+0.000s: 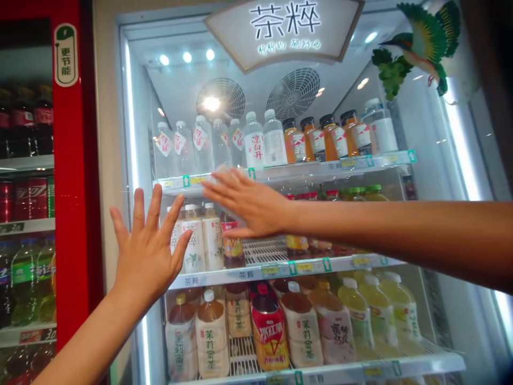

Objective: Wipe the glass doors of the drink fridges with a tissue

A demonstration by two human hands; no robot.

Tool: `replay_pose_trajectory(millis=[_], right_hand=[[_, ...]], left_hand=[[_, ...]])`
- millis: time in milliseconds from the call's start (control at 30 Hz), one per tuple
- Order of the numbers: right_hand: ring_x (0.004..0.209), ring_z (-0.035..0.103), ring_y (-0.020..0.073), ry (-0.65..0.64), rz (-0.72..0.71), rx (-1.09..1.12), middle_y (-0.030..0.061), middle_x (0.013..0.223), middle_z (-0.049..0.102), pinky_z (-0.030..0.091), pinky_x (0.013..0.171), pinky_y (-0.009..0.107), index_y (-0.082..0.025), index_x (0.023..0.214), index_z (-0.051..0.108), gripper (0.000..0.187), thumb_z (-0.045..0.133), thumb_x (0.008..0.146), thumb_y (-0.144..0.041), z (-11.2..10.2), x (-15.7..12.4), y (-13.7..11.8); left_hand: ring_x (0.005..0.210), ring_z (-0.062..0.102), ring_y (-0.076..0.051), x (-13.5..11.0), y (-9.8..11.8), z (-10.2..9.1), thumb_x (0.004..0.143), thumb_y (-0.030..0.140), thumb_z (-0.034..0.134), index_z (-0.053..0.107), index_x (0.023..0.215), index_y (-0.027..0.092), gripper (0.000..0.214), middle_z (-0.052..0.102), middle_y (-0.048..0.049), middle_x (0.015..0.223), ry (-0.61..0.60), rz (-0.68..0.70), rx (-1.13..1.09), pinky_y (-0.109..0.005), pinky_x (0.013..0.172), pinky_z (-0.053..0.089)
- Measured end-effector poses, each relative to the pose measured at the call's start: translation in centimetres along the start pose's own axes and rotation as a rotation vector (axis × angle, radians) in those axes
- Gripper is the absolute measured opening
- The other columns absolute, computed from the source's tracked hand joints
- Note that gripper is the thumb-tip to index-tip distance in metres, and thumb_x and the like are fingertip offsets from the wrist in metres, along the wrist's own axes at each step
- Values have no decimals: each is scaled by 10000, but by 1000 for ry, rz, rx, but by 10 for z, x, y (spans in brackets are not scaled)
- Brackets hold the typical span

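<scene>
My left hand [144, 251] is raised with its fingers spread wide, in front of the left part of a lit drinks fridge [200, 279]. Level with the middle shelf, my right hand [256, 206] reaches in from the right, fingers stretched to the left and slightly blurred. A pale patch shows around its fingers, and I cannot make out what it is. Whether either palm touches the glass front cannot be seen. Behind the hands stand white-labelled tea bottles [193, 240] and a bottle with a red and yellow label [232, 243], partly covered by my right hand.
Clear water bottles [254, 141] and amber bottles with black caps [332, 139] line the top shelf. Larger bottles, including a red-labelled one [269, 334], fill the bottom shelf. A fan-shaped sign [286, 51] hangs above. To the left stands a red-framed fridge [76, 187].
</scene>
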State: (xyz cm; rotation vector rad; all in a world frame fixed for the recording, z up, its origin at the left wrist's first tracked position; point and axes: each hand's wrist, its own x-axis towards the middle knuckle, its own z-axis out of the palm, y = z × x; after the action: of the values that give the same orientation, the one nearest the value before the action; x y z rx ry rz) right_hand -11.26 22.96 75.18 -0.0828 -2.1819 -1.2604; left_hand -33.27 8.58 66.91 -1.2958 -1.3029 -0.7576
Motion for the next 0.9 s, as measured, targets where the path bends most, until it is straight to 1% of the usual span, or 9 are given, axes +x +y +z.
replay_pose_trajectory(millis=[67,133,233,300,467,600,700,800,900], right_hand=[[1611,44,353,93,224,1,110,1744,151,63,1285,656,-164,1655,101,1003,216,930,-848,-4,5,13],[1607,24,386,124,285,4,134,1741,142,56,1272,687,-144,1654,104,1036,279,919,-854,-3,0,9],[1613,49,338,-14,-84,43,127,1730,199,115,1310,580,-113,1634,223,1013,421,920,-803,5,-26,-26],[1613,77,323,-46,-196,75,134,1719,233,141,1314,553,-104,1618,277,970,449,932,-768,10,-42,-47],[1609,-36,375,32,122,90,182,1735,115,74,1307,613,-72,1636,206,932,570,946,-582,9,-49,-52],[1601,-147,309,89,252,165,158,1746,46,90,1321,574,-59,1642,160,809,498,983,-385,16,-68,-64],[1599,-157,263,145,392,257,157,1742,-34,123,1325,552,-88,1659,19,845,468,1005,-379,19,-93,-73],[1600,-143,230,151,411,360,150,1735,-77,163,1324,527,-136,1640,-170,966,507,996,-378,15,-124,-62],[1597,-161,254,173,321,416,179,1727,-115,166,1312,566,-140,1587,-303,1215,661,922,-461,6,-169,-38]], left_hand=[[1612,18,-390,-4,0,1,1037,464,414,93,1639,412,684,72,-49,1757,-5,-6,-2,-763,1232,-11],[1611,21,-394,-6,3,3,1032,459,428,122,1641,394,685,80,-60,1755,0,-3,-17,-769,1230,-5],[1614,12,-376,-5,13,11,1016,442,469,107,1636,414,719,74,-45,1755,34,36,-78,-762,1238,7],[1617,-14,-352,-1,25,15,1011,415,484,60,1633,439,752,29,-17,1759,64,84,-147,-730,1260,27],[1624,-21,-290,13,87,17,1039,484,343,-85,1638,394,741,-107,-14,1756,180,135,-500,-603,1304,143],[1626,-13,-250,9,151,28,1038,569,170,-115,1645,317,716,-104,-49,1756,194,-9,-722,-555,1319,143],[1626,-39,-229,6,186,44,1038,573,160,-114,1647,279,730,-90,-61,1760,186,-49,-738,-541,1324,127],[1628,-40,-242,16,208,59,1037,581,176,-87,1651,283,731,-39,-65,1763,176,-17,-699,-585,1317,59],[1623,-78,-274,30,221,68,1040,577,216,-37,1652,318,712,10,-70,1761,154,-1,-561,-682,1275,-36]])
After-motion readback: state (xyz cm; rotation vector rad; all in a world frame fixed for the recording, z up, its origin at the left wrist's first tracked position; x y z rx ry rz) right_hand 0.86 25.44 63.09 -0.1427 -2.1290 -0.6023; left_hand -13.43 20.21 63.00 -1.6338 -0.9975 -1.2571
